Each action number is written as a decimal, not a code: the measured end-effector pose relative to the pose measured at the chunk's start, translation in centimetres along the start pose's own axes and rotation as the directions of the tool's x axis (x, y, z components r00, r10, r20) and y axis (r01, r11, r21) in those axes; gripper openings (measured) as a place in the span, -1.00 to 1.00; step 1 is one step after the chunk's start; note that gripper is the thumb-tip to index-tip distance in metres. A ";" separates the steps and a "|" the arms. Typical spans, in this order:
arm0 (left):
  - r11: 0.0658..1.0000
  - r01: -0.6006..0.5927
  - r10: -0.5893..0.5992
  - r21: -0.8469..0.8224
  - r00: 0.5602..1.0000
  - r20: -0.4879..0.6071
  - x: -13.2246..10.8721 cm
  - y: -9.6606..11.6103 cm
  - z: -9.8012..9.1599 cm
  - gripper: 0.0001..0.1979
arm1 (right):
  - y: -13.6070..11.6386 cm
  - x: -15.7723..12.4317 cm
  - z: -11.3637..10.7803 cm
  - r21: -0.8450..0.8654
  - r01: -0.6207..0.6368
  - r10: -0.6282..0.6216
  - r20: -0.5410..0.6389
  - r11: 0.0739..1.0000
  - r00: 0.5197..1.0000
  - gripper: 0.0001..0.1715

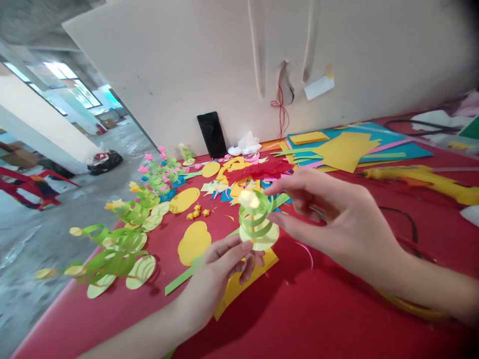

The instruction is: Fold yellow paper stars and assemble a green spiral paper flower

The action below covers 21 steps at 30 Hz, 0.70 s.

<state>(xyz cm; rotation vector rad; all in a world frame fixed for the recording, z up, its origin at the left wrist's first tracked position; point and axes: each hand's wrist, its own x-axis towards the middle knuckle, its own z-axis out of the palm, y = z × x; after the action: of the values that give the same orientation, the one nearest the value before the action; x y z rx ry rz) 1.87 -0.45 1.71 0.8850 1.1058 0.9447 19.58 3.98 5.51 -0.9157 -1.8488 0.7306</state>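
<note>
A small paper tree (258, 227), a green spiral with a pale star on top and a round pale yellow base, is held up over the red table. The fingers and thumb of my left hand (228, 264) grip its base from below. My right hand (329, 214) is at the spiral's right side, thumb and index finger apart, the fingertips close to the green paper; whether they touch it is unclear. Below the tree lies a yellow sheet (245, 284), and a green strip (183, 281) lies to the left, partly behind my left hand.
Finished spiral trees (123, 249) stand along the table's left edge. Yellow discs (194, 244), small orange stars (198, 213) and paper scraps (258, 172) lie mid-table. A black phone (212, 134) leans on the board. A yellow glue gun (422, 179) lies at right.
</note>
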 end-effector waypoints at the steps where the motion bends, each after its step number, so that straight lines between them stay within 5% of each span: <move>1: 1.000 -0.008 0.008 0.026 1.000 -0.001 0.1 -0.1 0.0 -0.84 | 0.0 -0.1 0.0 -0.006 -0.001 0.001 -0.019 1.000 1.000 -0.75; 13: 0.959 -0.023 -0.014 0.283 0.992 0.128 -0.1 -1.2 0.8 -0.72 | 0.5 -2.1 -0.2 -0.033 0.004 -0.001 0.071 0.999 0.997 -0.81; 21: 0.863 -0.028 -0.095 0.505 0.971 0.218 -0.4 -1.7 0.6 -0.66 | 0.5 -4.0 -0.6 -0.113 -0.120 0.133 0.120 0.986 0.984 -0.87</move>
<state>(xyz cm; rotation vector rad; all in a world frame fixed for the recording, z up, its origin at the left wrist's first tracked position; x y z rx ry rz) 2.62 -1.48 0.41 1.3655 1.1754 0.4976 21.52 0.98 3.46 -1.0847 -1.9698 0.7908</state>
